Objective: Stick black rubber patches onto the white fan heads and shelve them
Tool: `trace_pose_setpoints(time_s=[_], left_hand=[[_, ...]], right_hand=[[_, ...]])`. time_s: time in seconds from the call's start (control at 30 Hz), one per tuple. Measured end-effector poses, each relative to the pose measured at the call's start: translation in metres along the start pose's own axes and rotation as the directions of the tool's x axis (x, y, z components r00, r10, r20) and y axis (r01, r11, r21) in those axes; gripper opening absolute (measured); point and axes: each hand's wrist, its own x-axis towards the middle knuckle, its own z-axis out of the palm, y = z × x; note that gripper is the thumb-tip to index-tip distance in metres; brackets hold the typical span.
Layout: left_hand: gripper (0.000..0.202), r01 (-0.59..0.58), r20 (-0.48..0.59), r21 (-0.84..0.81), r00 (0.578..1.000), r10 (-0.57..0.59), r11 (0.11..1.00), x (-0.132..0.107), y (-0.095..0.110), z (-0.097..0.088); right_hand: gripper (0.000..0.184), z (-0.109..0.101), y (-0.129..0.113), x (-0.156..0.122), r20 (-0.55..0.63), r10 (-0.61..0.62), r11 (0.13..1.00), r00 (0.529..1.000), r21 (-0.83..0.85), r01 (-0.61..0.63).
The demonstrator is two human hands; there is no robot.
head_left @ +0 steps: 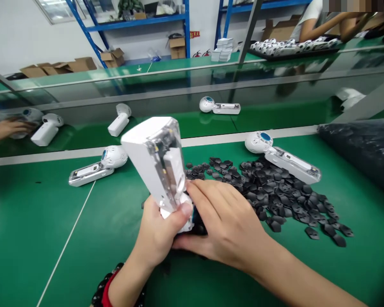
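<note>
A white device (153, 157) with a long boxy body, a clear cover on one side and a rounded head stands tilted up in front of me. My left hand (158, 230) is closed round its lower end, the thumb pressed on the white head part. From the right, my right hand (225, 219) curls round the head, its fingertips against the device. Something dark shows between the fingers and the head; what it is I cannot make out. Behind my right hand spreads a pile of small black plastic pieces (278, 192).
Similar white devices lie on the green table at left (92, 172) and right (289, 164), with several more on the green strip behind. A black plastic bag (365, 149) sits at right. Another person's hand (11, 128) is at far left; a person's arms are beyond a tray (294, 51).
</note>
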Motion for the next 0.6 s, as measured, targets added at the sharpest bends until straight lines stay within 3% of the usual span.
trace_pose_setpoints(time_s=[0.1,0.23,0.43,0.6], left_hand=[[0.026,0.025,-0.059,0.073,0.998,-0.02,0.997,-0.001,0.005,0.006],[0.029,0.045,-0.104,0.075,0.994,-0.037,0.996,0.0,0.009,0.01],[0.028,0.099,-0.036,-0.021,0.994,-0.1,0.995,-0.002,0.011,0.014],[0.027,0.098,-0.022,-0.024,0.995,-0.098,0.995,-0.003,0.013,0.014]], right_hand=[[0.047,0.0,-0.005,0.0,-0.018,0.024,0.997,1.0,-0.076,-0.026],[0.047,0.0,-0.007,-0.002,-0.027,0.039,0.991,0.999,-0.123,-0.042],[0.041,0.008,-0.004,-0.002,-0.054,-0.022,0.992,0.998,-0.124,0.016],[0.053,0.003,-0.002,-0.001,-0.073,-0.039,0.986,0.997,-0.165,0.027]])
